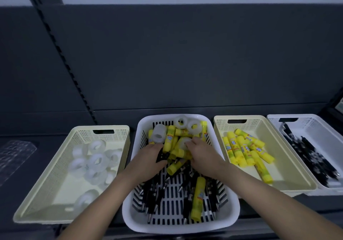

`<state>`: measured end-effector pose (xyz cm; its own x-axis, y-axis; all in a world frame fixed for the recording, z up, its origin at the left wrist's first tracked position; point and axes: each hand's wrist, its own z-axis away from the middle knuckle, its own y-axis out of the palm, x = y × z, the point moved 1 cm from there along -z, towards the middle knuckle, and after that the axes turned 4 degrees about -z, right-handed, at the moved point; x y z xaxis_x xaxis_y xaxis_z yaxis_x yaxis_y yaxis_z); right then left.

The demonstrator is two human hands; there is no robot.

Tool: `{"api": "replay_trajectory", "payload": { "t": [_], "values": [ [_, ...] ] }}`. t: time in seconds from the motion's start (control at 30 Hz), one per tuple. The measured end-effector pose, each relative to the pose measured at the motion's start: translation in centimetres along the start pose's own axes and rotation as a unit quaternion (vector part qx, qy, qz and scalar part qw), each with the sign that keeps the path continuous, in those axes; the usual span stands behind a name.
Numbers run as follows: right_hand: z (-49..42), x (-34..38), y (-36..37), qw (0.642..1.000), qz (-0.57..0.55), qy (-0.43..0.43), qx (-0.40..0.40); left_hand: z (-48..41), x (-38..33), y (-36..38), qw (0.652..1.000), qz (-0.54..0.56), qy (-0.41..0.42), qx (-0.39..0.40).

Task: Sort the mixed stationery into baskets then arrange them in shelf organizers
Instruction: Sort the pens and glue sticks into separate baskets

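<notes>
At the middle of the dark shelf (111,226) stands the white slotted basket (178,229) of mixed stationery, and both hands are down in it. The left hand (148,158) has its fingers (157,148) curled round a few black pens (161,155). The right hand (204,156) bends its fingertips over a tape roll (182,142) lying among the glue sticks (197,199); whether it already grips the roll cannot be told.

All three kinds look light and rigid. The pens are thin, smooth and tangled across each other, so they are best taken as a small bundle round the barrels, near the middle, or they will likely fan out and slip. The glue sticks are stout cylinders that will roll; a grip across the body should hold them. The tape rolls are glossy and round, so a finger through the core or a pinch across the rim seems safest.

Sorted pieces already lie in the cream basket (46,184) to the left, the cream basket (219,126) to the right and the white basket (315,126) beyond it.
</notes>
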<state>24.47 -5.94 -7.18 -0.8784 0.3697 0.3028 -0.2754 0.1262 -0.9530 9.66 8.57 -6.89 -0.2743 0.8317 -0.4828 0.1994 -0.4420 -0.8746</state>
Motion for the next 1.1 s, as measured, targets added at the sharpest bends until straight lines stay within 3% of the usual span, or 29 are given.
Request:
{"api": "replay_trajectory", "payload": {
  "t": [0.1, 0.23, 0.43, 0.57, 0.7, 0.9, 1.1],
  "values": [
    [0.2, -0.4, -0.2, 0.998, -0.023, 0.0, 0.058, -0.9, -0.5, -0.1, 0.999, 0.003, -0.007, -0.038],
    [0.9, -0.4, -1.0, 0.993, -0.101, -0.004, 0.067, -3.1, -1.5, 0.5, 0.998, -0.043, -0.035, -0.037],
    [2.0, -0.4, -3.2, 0.96, -0.273, 0.037, -0.049, -5.0, -2.6, 1.1, 0.989, -0.12, -0.087, -0.013],
    [2.1, -1.2, -4.2, 0.925, -0.348, 0.119, -0.097, -5.2, -2.6, 1.4, 0.992, -0.003, -0.125, 0.012],
    [2.3, -1.5, -4.3, 0.906, -0.384, 0.138, -0.114, -5.8, -2.9, 1.8, 0.978, 0.075, -0.192, 0.022],
    [2.4, -1.7, -4.1, 0.913, -0.372, 0.131, -0.103, -7.1, -4.2, 2.5, 0.971, 0.043, -0.226, 0.065],
    [2.8, -1.2, -4.4, 0.947, -0.316, 0.052, 0.0, -6.6, -4.3, 2.3, 0.956, 0.034, -0.221, 0.192]
  ]
}}
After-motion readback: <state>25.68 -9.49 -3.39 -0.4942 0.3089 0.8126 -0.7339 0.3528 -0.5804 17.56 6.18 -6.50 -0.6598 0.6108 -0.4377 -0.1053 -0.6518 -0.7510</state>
